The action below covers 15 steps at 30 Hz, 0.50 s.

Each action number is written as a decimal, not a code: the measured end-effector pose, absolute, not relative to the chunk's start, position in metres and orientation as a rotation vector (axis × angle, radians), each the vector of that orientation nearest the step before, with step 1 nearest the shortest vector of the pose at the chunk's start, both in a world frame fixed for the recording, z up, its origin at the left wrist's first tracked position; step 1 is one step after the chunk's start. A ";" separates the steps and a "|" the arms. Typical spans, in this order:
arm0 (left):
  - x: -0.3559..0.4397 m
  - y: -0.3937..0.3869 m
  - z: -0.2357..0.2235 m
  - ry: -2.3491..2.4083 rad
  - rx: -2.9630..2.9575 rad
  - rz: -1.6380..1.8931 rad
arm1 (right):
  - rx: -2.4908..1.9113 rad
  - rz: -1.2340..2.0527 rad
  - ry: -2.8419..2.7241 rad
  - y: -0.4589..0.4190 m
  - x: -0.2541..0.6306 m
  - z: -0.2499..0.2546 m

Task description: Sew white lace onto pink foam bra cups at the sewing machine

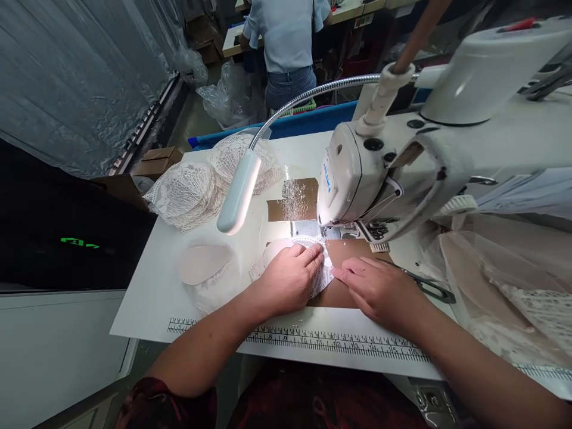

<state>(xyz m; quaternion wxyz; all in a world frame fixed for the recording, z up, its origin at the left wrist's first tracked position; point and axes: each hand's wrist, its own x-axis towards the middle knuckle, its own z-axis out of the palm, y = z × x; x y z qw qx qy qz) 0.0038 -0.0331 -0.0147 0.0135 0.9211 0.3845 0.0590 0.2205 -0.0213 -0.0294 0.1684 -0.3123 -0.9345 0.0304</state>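
Note:
A white lace piece with a pale cup-shaped lining (322,279) lies under the sewing machine's needle area. My left hand (292,277) presses it down, fingers together and bent, their tips close to the presser foot. At the lace's right edge, my right hand (379,289) has its thumb and forefinger closed on the border, the other fingers curled. Dark thread snips (431,289) lie beside the right wrist; whether that hand also touches them is hidden. The white sewing machine (353,173) stands just beyond both hands.
A lamp (241,190) on a bendy neck hangs over the table. Stacked lace pieces (185,193) lie at back left, a loose pale cup (205,265) nearer. Brown tape (292,208) covers part of the tabletop. Sheer fabric (513,286) is heaped right. A person (288,42) sits ahead.

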 end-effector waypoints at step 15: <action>-0.002 -0.020 -0.016 1.185 2.779 0.235 | -0.914 0.000 -2.652 -0.018 0.214 -0.021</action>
